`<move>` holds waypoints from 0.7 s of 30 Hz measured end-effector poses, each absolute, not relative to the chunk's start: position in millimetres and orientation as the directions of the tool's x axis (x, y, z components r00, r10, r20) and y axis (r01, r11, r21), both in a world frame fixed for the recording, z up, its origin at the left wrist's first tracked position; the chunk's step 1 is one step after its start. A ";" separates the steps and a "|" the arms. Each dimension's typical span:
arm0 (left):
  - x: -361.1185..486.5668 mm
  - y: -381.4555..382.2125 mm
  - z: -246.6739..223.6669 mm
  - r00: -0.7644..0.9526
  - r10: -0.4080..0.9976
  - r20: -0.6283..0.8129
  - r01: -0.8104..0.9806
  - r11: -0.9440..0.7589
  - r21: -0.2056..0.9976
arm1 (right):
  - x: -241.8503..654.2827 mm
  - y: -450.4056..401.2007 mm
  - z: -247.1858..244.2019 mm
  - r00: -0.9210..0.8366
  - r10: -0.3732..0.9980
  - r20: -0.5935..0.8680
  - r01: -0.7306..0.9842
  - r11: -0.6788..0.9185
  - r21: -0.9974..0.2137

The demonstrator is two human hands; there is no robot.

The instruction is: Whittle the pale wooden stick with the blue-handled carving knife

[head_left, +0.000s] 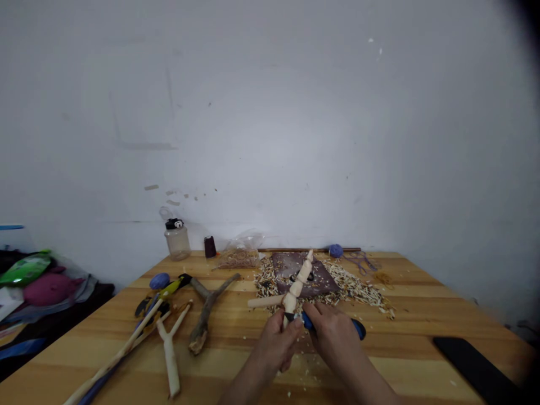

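Note:
My left hand (pixel 274 343) is closed round the lower end of a peeled, pale forked stick (pixel 302 274). One arm of the stick has carved, stepped segments and points up and away; a plainer arm reaches out to the left. My right hand (pixel 335 332) grips a knife by its blue and black handle (pixel 358 328). The knife's front end lies against the stick, close to my left thumb; its blade is mostly hidden. Beyond my hands, a dark brown sheet (pixel 324 278) lies among many wood shavings (pixel 358 287).
Left of my hands lie a bark-covered forked branch (pixel 206 315), a peeled fork (pixel 169 354), a long pale stick (pixel 113 360) and yellow-black pruners (pixel 172 286). A bottle (pixel 177 242), thread spool (pixel 210 247) and plastic bag (pixel 240 253) stand near the wall. A black flat object (pixel 472 365) lies right.

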State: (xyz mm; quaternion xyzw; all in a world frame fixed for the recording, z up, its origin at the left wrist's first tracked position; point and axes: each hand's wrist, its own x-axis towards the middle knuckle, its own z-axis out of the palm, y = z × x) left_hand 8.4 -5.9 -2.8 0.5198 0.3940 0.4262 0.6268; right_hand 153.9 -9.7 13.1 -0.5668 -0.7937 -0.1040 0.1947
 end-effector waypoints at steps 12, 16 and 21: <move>8.4 -7.6 -5.4 0.311 0.950 -0.016 -0.107 0.052 0.993 | 152.5 -10.3 16.6 -0.276 0.876 0.396 0.949 0.314 -0.031; 8.4 -6.7 -6.0 0.297 0.955 -0.027 -0.103 0.060 0.993 | 153.2 -10.0 16.2 -0.282 0.874 0.396 0.945 0.324 -0.041; 7.6 -5.9 -7.1 0.284 0.959 0.007 -0.120 0.028 0.992 | 153.9 -8.8 12.3 -0.294 0.867 0.403 0.939 0.340 -0.047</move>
